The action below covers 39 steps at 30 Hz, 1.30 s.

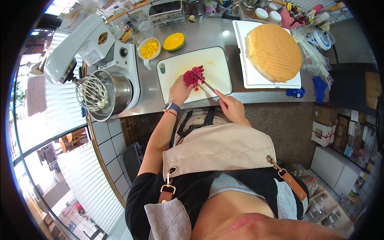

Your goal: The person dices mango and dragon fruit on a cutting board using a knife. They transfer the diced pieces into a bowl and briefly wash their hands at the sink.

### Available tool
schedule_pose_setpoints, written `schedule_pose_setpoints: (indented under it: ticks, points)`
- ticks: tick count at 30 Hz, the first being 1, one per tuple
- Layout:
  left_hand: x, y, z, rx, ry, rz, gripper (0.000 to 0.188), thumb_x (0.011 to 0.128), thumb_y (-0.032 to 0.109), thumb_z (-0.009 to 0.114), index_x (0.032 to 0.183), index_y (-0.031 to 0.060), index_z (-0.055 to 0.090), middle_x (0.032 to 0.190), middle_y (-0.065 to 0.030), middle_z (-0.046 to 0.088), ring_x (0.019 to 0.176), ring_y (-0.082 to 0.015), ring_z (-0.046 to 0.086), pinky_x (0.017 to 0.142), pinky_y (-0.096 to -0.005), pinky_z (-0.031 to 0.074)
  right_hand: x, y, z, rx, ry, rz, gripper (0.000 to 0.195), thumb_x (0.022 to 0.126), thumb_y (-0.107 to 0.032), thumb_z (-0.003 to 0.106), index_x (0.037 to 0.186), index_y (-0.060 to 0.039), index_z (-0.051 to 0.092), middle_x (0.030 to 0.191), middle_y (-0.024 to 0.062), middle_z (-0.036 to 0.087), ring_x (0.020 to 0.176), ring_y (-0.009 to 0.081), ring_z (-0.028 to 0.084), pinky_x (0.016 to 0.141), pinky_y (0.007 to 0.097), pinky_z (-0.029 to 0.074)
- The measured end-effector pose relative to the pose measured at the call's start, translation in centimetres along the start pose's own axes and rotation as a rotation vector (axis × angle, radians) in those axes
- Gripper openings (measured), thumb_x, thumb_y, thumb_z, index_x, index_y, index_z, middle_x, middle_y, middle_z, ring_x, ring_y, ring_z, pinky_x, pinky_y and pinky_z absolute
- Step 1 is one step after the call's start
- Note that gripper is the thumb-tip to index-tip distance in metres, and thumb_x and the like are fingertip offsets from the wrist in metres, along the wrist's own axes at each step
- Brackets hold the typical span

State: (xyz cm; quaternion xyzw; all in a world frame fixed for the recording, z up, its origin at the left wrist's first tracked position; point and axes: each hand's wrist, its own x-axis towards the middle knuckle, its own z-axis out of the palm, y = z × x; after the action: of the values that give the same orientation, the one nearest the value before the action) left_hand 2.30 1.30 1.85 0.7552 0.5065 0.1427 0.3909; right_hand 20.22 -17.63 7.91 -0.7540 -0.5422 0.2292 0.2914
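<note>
My left hand (180, 90) grips a magenta piece of fruit (190, 78), probably dragon fruit, on a white cutting board (174, 87) with a dark rim. In my right hand (231, 106) is the handle of a knife (209, 86), whose blade lies across the fruit at its right side. Small diced magenta pieces (200, 70) sit beside the blade, towards the board's middle. Behind the board are a white handled cup (147, 60) of diced yellow fruit (149, 49) and a mango half (173, 42), cut face up.
A stand mixer (120, 57) with a tilted-up head and cream-smeared whisk (93, 93) over its steel bowl (121, 93) stands left. To the right, a round sponge cake (274, 54) rests on a white board (244, 72). Jars (267, 14), tools and plastic bags (315, 60) line the back and right.
</note>
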Motion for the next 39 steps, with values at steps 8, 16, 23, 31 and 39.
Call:
schedule_pose_setpoints:
  ticks: [8,16,23,31,39]
  points:
    - [-0.6,-0.3,0.7,0.115,0.156,0.149,0.042,0.080,0.014,0.071,0.119,0.0039,0.059,0.094,-0.0143,0.065,0.088,-0.0339,0.063,0.073,-0.0433,0.051,0.8,0.8,1.0,0.052,0.107,-0.086,0.048,0.092,-0.010,0.060,0.134,-0.0312,0.059,0.070,0.0093,0.056,0.064,0.0277,0.059,0.060,0.0392,0.048]
    - [-1.8,-3.8,0.5,0.073,0.164,0.014,0.048,0.079,0.017,0.075,0.121,0.0031,0.058,0.090,-0.0110,0.064,0.069,-0.0221,0.064,0.065,-0.0342,0.052,2.0,2.7,2.1,0.026,0.154,0.055,0.045,0.093,-0.012,0.060,0.135,-0.0284,0.059,0.072,0.0124,0.058,0.064,0.0282,0.059,0.060,0.0394,0.047]
    - [-3.0,-1.8,1.8,0.091,-0.097,-0.101,0.094,0.066,0.028,0.087,0.138,-0.0004,0.033,0.103,-0.0134,0.059,0.076,-0.0264,0.065,0.069,-0.0394,0.052,0.5,3.6,3.6,-0.008,0.052,0.030,0.050,0.091,-0.011,0.060,0.137,-0.0290,0.056,0.081,0.0146,0.065,0.072,0.0316,0.064,0.064,0.0408,0.050]
    - [-2.7,-0.4,1.9,0.069,-0.043,-0.144,0.094,0.068,0.026,0.087,0.136,-0.0075,0.031,0.097,-0.0148,0.062,0.075,-0.0246,0.065,0.073,-0.0366,0.054,1.4,4.4,3.0,-0.244,0.239,-0.124,0.058,0.081,-0.002,0.062,0.133,-0.0272,0.060,0.081,0.0106,0.056,0.064,0.0307,0.060,0.059,0.0417,0.049]
    - [-3.6,-4.3,1.1,0.083,0.119,-0.102,0.085,0.073,0.032,0.083,0.134,-0.0053,0.038,0.081,-0.0095,0.062,0.072,-0.0266,0.063,0.073,-0.0395,0.051,3.9,5.9,4.0,-0.314,0.182,-0.067,0.045,0.083,-0.006,0.055,0.124,-0.0240,0.064,0.100,0.0106,0.056,0.091,0.0293,0.061,0.067,0.0413,0.054]
